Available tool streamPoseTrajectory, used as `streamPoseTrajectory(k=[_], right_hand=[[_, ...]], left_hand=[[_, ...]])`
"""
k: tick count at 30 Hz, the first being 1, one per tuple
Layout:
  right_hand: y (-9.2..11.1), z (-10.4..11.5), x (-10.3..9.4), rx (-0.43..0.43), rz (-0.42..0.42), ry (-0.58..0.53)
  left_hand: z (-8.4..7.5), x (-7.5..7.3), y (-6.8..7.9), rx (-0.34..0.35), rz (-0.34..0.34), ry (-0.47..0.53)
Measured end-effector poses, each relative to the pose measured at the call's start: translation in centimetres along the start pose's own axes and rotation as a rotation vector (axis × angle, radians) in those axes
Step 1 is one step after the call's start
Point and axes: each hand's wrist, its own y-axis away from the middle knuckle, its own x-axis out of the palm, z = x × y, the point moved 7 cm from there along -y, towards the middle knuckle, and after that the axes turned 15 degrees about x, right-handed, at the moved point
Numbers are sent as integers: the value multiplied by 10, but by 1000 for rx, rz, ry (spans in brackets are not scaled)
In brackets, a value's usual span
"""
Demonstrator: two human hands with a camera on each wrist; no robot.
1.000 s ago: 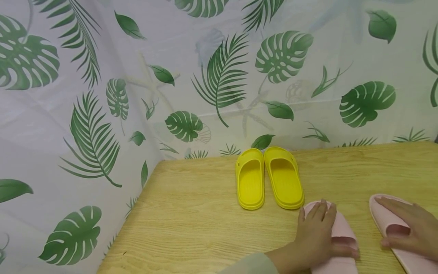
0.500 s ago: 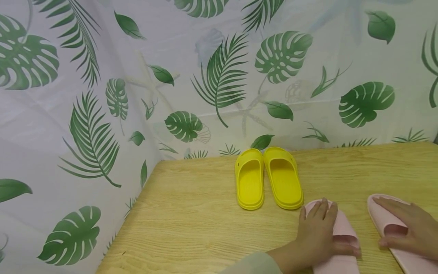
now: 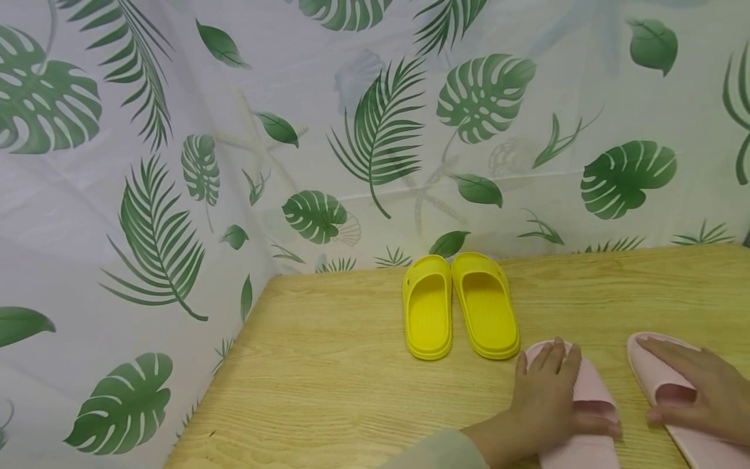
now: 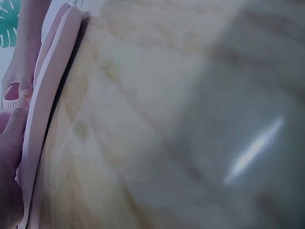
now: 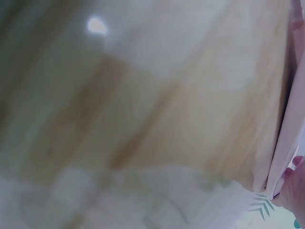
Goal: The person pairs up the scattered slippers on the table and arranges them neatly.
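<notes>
In the head view, my left hand (image 3: 545, 404) lies over the upper of a pink slipper (image 3: 592, 384) at the lower right. Its fingers reach the toe, and the thumb crosses the foot opening to the right edge. My right hand (image 3: 715, 397) holds the other pink slipper (image 3: 647, 371) the same way, thumb at its left edge. Both slippers lie toes away from me, their heels cut off by the frame. A pale pink slipper edge (image 4: 50, 90) runs down the left wrist view; another slipper edge (image 5: 286, 148) shows in the right wrist view.
A pair of yellow slippers (image 3: 428, 312) stands side by side against the back wall, close to the left pink slipper's toe. The wood-grain tabletop (image 3: 328, 391) meets leaf-printed sheeting (image 3: 263, 117) at the back and left.
The two pink slippers have come slightly closer together. My left hand and its slipper shifted a little right, my right hand and its slipper a little left. The yellow pair stays put.
</notes>
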Motion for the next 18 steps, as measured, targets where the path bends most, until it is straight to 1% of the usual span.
streamPoseTrajectory(k=[7,11,18], right_hand=[[-1,1,2,21,21,31],[-1,2,2,28,33,26],[-1,3,2,16,25,28]], left_hand=[[1,2,-3,4,0,-8],[1,3,-5,1,11,10],[1,6,-9,-6,40,38]])
